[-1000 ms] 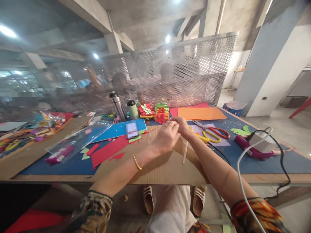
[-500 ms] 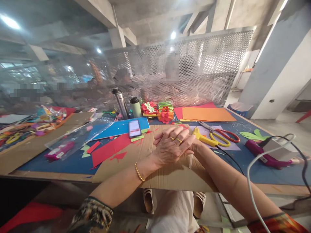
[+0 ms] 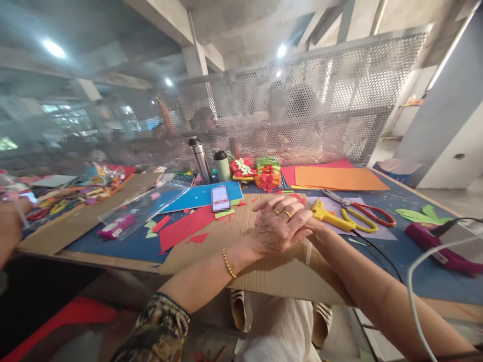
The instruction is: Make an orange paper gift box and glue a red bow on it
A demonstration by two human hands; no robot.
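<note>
My left hand (image 3: 281, 221), with two gold rings, lies over my right hand (image 3: 307, 226) above the cardboard sheet (image 3: 264, 274). The fingers of both hands are folded together, and most of my right hand is hidden beneath. Just right of them lie a yellow glue gun (image 3: 330, 217) and red-and-yellow-handled scissors (image 3: 358, 212) on pale purple paper (image 3: 385, 232). A phone (image 3: 220, 199) lies beyond my left wrist, near red paper (image 3: 186, 227) and green scraps (image 3: 225, 213).
Along the back stand a steel flask (image 3: 201, 162), a green bottle (image 3: 222, 167) and folded paper boxes (image 3: 267, 177), with orange sheets (image 3: 339, 178) beside them. A white cable (image 3: 415, 301) hangs at right. Another person's arm (image 3: 8, 231) enters at the far left.
The view has turned slightly left, so the table's contents appear further right. Another person's arm now shows at the left edge. My hands keep the same clasp.
</note>
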